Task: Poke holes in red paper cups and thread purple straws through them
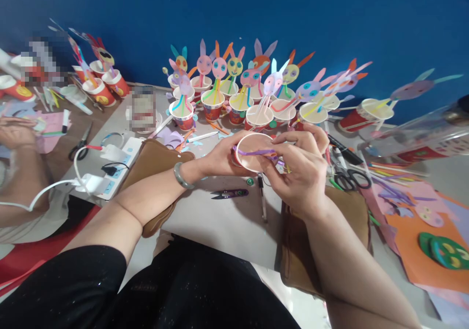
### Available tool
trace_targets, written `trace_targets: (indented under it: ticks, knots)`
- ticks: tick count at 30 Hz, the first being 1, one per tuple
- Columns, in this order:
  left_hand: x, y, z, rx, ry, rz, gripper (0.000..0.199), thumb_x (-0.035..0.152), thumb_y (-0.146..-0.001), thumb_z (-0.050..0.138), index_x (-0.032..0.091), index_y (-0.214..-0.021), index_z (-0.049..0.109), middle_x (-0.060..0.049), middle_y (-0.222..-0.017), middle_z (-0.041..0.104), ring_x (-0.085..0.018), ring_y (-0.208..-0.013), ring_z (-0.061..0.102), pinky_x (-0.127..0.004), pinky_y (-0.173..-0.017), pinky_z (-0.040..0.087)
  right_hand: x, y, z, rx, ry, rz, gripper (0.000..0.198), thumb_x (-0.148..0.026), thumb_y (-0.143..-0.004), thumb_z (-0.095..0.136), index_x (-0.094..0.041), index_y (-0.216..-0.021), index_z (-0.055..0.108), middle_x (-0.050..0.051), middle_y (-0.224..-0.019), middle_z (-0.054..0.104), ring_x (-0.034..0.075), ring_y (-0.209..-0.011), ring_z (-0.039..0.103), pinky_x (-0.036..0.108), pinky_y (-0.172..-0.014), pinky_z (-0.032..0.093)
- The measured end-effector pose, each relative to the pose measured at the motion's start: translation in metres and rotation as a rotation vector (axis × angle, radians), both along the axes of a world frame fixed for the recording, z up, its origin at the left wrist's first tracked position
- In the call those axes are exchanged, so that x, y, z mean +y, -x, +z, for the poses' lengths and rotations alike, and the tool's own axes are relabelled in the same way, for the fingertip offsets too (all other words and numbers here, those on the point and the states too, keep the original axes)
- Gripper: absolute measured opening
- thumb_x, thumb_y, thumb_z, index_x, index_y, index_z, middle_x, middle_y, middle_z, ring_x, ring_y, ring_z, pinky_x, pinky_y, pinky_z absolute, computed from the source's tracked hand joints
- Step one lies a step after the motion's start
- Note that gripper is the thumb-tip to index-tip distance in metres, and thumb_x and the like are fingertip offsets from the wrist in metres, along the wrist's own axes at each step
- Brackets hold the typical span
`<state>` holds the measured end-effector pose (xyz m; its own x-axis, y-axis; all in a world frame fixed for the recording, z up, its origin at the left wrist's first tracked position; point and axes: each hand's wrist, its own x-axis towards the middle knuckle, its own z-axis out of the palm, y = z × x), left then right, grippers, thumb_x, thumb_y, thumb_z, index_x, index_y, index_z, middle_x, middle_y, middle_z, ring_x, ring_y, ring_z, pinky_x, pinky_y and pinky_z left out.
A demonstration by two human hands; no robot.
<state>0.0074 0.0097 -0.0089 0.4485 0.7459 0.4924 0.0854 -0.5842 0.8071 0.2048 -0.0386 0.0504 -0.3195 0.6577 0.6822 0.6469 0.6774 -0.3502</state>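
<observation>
A red and white paper cup [256,141] is in my left hand [222,157], its open mouth tilted toward me. The fingers wrap round the cup's left side, and part of them is hidden behind it. My right hand [302,170] pinches a thin purple strip [254,152] at the cup's right rim, and the strip crosses the mouth. Below the cup lie purple thread snips [230,194], a pen [262,197] and a small green disc [250,182]. Behind my hands stand several paper cups [213,105] with paper rabbit heads on strips.
A white power strip [122,165] with plugged-in chargers lies left, beside a brown cushion [156,175]. Black scissors [352,178], a marker [345,149] and orange paper [421,241] are right. A clear bottle [432,128] lies tilted. Another person's arm [22,172] is far left.
</observation>
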Motion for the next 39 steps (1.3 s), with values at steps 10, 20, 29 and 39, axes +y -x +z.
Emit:
trace_targets:
  ticks: [10,20,29,39]
  knots:
    - [-0.001,0.001,0.0,-0.031,-0.037,-0.022,0.076,0.053,-0.065,0.093,0.019,-0.128,0.067,-0.014,-0.128,0.073,-0.031,-0.116,0.071,-0.05,-0.109,0.054,0.0,0.001,-0.003,0.017,-0.025,-0.056,0.009,-0.035,-0.09,0.069,-0.026,-0.089,0.071,0.006,-0.089,0.07,0.029,-0.095,0.067,0.057,-0.096,0.05]
    - [-0.002,0.002,0.01,-0.005,-0.02,-0.067,0.06,0.047,-0.07,0.092,0.019,-0.119,0.071,-0.013,-0.128,0.074,-0.029,-0.119,0.072,-0.047,-0.108,0.056,0.0,-0.001,-0.002,-0.009,-0.07,0.003,0.005,-0.031,-0.088,0.073,-0.028,-0.091,0.07,0.004,-0.086,0.068,0.028,-0.096,0.067,0.064,-0.111,0.039]
    - [0.002,0.001,0.0,-0.063,-0.146,-0.02,0.072,0.05,-0.07,0.092,0.017,-0.128,0.065,-0.013,-0.125,0.076,-0.028,-0.111,0.075,-0.043,-0.099,0.06,0.001,-0.002,-0.002,-0.09,-0.105,-0.001,0.006,-0.031,-0.092,0.068,-0.027,-0.096,0.07,0.004,-0.085,0.071,0.028,-0.097,0.069,0.061,-0.11,0.043]
    - [0.0,0.003,0.003,0.052,-0.167,0.029,0.076,0.054,-0.075,0.088,0.012,-0.133,0.063,-0.015,-0.123,0.076,-0.028,-0.107,0.075,-0.044,-0.097,0.064,-0.001,0.003,-0.003,-0.165,-0.206,0.006,0.005,-0.022,-0.094,0.066,-0.026,-0.092,0.069,0.003,-0.081,0.073,0.026,-0.097,0.07,0.058,-0.112,0.043]
